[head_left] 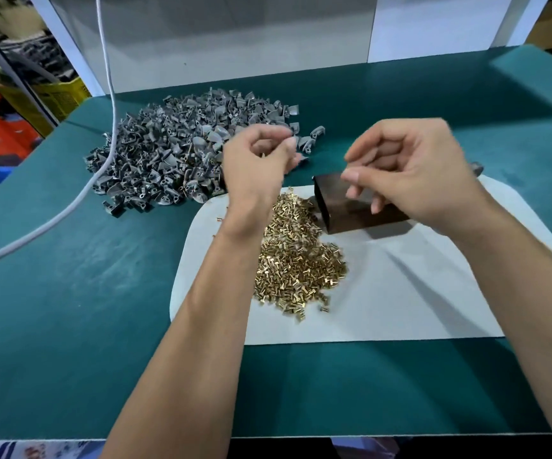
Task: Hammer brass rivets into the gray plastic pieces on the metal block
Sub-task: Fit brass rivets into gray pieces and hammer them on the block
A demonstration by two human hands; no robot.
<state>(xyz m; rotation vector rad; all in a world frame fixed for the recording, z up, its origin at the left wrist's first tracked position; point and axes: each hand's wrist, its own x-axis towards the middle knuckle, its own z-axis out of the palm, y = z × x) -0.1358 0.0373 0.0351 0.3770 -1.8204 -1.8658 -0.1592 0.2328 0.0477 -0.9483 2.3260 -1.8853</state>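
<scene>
Two hands are raised above the bench, both blurred. Left hand: fingers curled, tips together near the gray pieces; whether it pinches anything, cannot tell. Right hand: fingers loosely curled over the block; holding anything or not, cannot tell. Block sits on the white mat, at its far edge. Rivets heaped on the mat, just beside the block, nearer the person. Gray pieces piled on the green table, left of the mat. White cable crosses the pile's left edge.
</scene>
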